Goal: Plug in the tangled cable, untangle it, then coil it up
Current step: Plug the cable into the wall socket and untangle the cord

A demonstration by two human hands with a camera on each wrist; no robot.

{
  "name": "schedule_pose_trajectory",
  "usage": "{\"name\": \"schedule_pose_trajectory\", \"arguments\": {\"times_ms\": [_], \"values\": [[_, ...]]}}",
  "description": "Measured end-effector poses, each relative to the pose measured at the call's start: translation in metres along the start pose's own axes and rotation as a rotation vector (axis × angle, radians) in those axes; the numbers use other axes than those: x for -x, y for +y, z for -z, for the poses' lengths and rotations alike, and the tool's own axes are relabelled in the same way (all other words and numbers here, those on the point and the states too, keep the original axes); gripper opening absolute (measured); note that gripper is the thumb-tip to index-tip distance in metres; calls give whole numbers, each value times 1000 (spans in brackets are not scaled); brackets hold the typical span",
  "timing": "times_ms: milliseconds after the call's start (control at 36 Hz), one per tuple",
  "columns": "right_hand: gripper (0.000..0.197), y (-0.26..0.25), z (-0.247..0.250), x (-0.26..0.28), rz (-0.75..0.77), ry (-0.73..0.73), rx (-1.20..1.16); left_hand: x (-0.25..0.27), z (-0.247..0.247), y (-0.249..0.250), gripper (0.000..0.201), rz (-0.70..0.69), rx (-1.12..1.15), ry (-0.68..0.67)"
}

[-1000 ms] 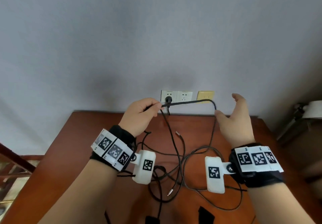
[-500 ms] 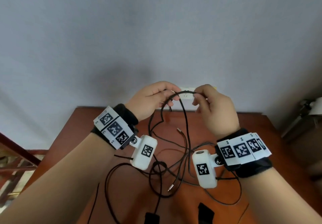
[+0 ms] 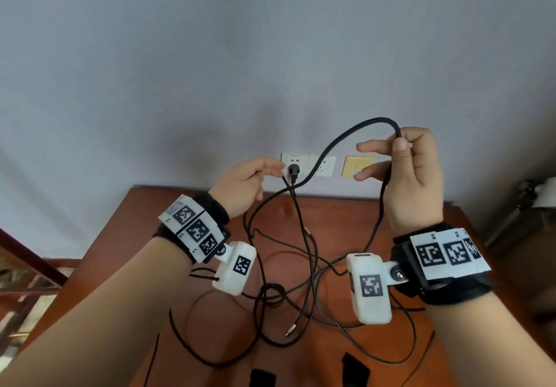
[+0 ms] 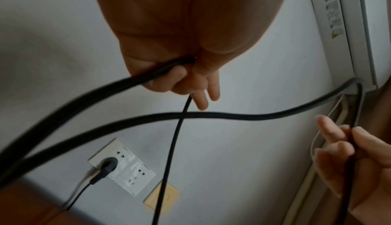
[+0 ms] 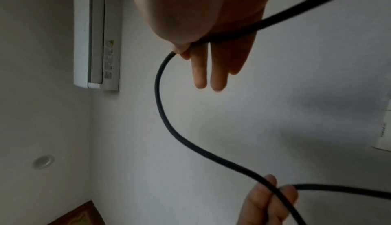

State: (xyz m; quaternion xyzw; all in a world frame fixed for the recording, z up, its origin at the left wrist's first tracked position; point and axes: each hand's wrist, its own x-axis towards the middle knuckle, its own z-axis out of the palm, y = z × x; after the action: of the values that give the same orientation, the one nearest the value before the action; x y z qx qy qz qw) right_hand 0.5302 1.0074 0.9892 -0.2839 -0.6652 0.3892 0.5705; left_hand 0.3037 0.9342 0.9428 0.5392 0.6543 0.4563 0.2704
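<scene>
The right hand (image 3: 412, 176) was raised before the wall, pinching the black cable (image 3: 355, 129) between thumb and forefinger at the top of a high arc, its other fingers loosely extended. The left hand (image 3: 243, 185), lower and just beside the socket (image 3: 301, 161), had its fingers curled round another stretch of the same cable. The plug (image 3: 293, 171) sat in the socket, and the rest of the cable lay in tangled loops on the table (image 3: 168, 227) between the wrists.
</scene>
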Motion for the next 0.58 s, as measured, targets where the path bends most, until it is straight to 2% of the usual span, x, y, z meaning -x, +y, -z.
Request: {"name": "schedule_pose_trajectory", "arguments": {"times_ms": [167, 250, 333, 389, 444, 500, 556, 583], "values": [[22, -2, 13, -7, -77, 78, -179, -6, 15, -14, 50, 28, -110, 39], [22, -1, 19, -10, -103, 139, -184, -5, 22, -18, 53, 41, -182, 27], [22, 1, 26, -12, -125, 230, -194, -4, 27, -16, 45, 68, -258, -30], [22, 2, 28, -13, -137, 271, -211, 0, 26, -11, 31, 94, -316, -80], [22, 2, 28, -13, -147, 285, -225, 2, 23, -8, 36, 95, -395, -165], [22, 2, 26, -13, -154, 289, -229, 4, 18, -8, 28, 80, -461, -220], [22, 2, 26, -13, -159, 288, -233, 4, 12, -7, 18, 34, -544, -205], [22, 2, 26, -13, -162, 280, -227, 4, 10, -7, 20, 17, -564, -184]]}}
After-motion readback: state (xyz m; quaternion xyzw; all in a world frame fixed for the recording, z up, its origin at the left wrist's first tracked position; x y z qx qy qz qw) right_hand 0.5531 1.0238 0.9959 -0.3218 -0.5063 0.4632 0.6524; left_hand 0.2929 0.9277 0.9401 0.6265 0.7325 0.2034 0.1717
